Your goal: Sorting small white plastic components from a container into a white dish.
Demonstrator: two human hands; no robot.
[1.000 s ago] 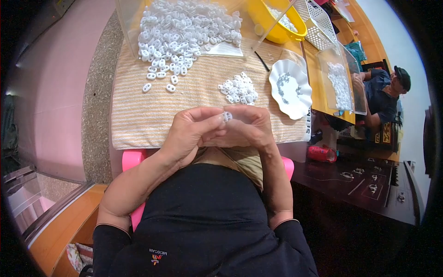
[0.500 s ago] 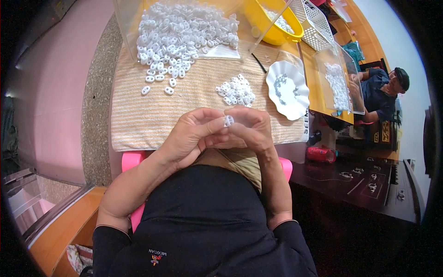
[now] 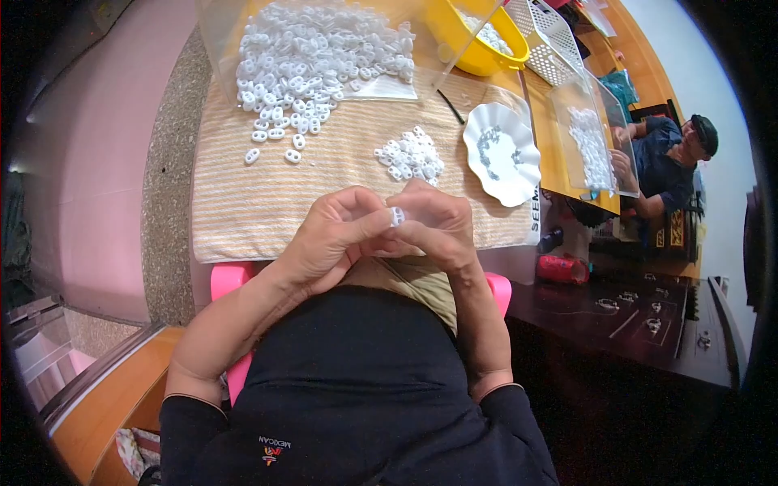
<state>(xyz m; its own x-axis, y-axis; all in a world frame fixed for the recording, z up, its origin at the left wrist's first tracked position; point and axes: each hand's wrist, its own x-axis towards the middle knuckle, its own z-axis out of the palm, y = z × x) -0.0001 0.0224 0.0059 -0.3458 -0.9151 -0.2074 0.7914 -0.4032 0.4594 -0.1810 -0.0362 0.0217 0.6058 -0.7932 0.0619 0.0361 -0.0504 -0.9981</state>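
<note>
A small white plastic piece with two holes (image 3: 396, 216) sits between my hands, above my lap at the near edge of the towel. Thumb and forefinger of my left hand (image 3: 344, 235) pinch it from the left. From the right, the closed fingers of my right hand (image 3: 438, 227) meet it; whether they also hold something small is hidden. Beyond my hands lies a small heap of white pieces (image 3: 409, 155). To its right, a white wavy-rimmed dish (image 3: 519, 188) holds many tiny grey parts (image 3: 496, 154).
A clear box tipped toward me spills a big pile of two-holed white pieces (image 3: 312, 61) onto the striped towel (image 3: 267, 194). Farther right are a black stick (image 3: 450, 107), a yellow basin (image 3: 506, 58) and a white perforated basket (image 3: 545, 36). Another person (image 3: 668, 158) works beside a clear bin (image 3: 592, 150).
My hands still hold the white piece together; it has turned slightly and shifted a little left and down. The whole view has moved slightly. The heaps look the same.
</note>
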